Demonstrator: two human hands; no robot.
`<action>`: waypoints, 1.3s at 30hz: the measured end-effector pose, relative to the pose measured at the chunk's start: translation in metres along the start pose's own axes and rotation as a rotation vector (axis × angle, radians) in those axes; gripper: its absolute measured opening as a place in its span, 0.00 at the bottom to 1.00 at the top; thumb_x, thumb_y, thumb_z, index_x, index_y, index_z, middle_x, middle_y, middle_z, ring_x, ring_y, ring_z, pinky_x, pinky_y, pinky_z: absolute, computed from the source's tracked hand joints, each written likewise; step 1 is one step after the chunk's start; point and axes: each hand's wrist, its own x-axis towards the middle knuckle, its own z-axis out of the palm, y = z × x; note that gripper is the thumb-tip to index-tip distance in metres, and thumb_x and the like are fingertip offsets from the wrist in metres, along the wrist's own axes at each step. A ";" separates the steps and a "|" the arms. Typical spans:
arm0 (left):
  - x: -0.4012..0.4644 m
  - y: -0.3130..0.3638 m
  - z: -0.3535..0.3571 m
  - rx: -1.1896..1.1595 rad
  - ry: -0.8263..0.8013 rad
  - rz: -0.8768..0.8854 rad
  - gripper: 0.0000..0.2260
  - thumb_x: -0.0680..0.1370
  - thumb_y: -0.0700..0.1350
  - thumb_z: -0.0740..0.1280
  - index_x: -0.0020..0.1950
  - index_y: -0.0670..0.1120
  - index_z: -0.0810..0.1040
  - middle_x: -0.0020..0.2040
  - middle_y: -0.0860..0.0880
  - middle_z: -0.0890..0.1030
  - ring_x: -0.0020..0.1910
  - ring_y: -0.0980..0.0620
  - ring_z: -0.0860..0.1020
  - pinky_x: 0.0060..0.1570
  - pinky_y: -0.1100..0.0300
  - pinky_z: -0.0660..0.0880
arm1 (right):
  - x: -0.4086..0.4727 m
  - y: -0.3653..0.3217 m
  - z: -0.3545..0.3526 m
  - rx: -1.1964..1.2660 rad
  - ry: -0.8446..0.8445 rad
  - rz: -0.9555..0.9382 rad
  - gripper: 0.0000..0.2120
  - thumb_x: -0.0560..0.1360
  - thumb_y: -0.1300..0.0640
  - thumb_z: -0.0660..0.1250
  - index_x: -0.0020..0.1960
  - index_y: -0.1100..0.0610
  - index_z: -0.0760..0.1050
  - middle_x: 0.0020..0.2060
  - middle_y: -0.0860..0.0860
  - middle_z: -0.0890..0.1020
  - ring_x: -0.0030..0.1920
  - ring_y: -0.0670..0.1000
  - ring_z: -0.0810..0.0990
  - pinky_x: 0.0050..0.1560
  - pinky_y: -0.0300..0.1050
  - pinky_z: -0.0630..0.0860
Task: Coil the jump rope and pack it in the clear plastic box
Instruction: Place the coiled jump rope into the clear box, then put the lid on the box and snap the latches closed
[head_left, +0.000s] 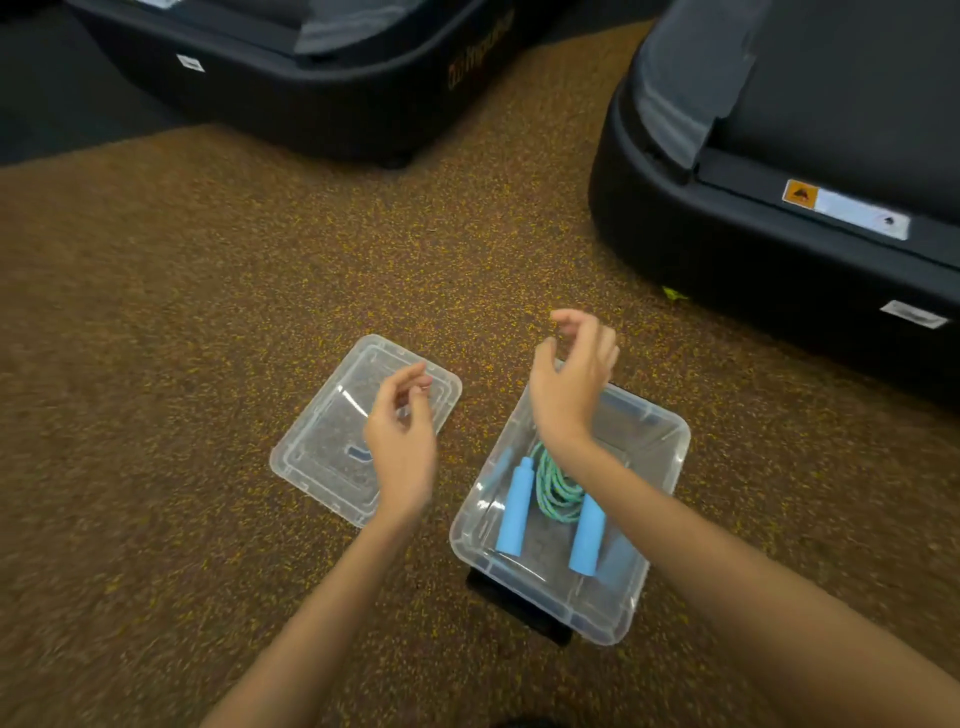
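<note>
The jump rope lies inside the clear plastic box (660, 467) on the floor. Its teal cord (553, 488) is coiled between two light blue handles (515, 512), which lie side by side, the second handle (588, 535) to the right. My right hand (571, 374) hovers above the far end of the box with fingers loosely curled and holding nothing. My left hand (402, 441) hangs over the clear lid (322, 431), which lies flat on the floor left of the box; its fingers are apart and empty.
The floor is brown speckled rubber. Two black treadmill bases stand close by, one (322, 93) at the top centre and one (779, 208) at the right. A dark flat object (519, 608) sticks out from under the box's near edge.
</note>
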 end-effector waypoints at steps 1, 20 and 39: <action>0.008 -0.010 -0.008 0.017 0.055 -0.030 0.09 0.80 0.37 0.60 0.55 0.44 0.77 0.47 0.50 0.80 0.47 0.55 0.77 0.51 0.53 0.77 | 0.003 -0.004 0.009 0.007 -0.046 -0.049 0.12 0.72 0.65 0.62 0.54 0.57 0.74 0.51 0.55 0.73 0.54 0.55 0.70 0.55 0.50 0.65; 0.051 -0.109 -0.083 0.333 0.645 -0.730 0.23 0.76 0.43 0.66 0.70 0.43 0.66 0.70 0.39 0.63 0.70 0.40 0.60 0.65 0.45 0.63 | -0.002 0.016 0.176 -0.222 -0.849 0.225 0.24 0.78 0.55 0.62 0.73 0.55 0.63 0.72 0.55 0.65 0.73 0.57 0.62 0.72 0.59 0.61; 0.047 -0.078 -0.072 -0.106 0.708 -0.684 0.17 0.82 0.53 0.53 0.64 0.43 0.67 0.64 0.39 0.73 0.58 0.40 0.74 0.53 0.51 0.71 | -0.004 0.004 0.159 -0.184 -0.992 0.288 0.29 0.79 0.52 0.57 0.77 0.54 0.53 0.73 0.54 0.55 0.74 0.60 0.58 0.73 0.67 0.49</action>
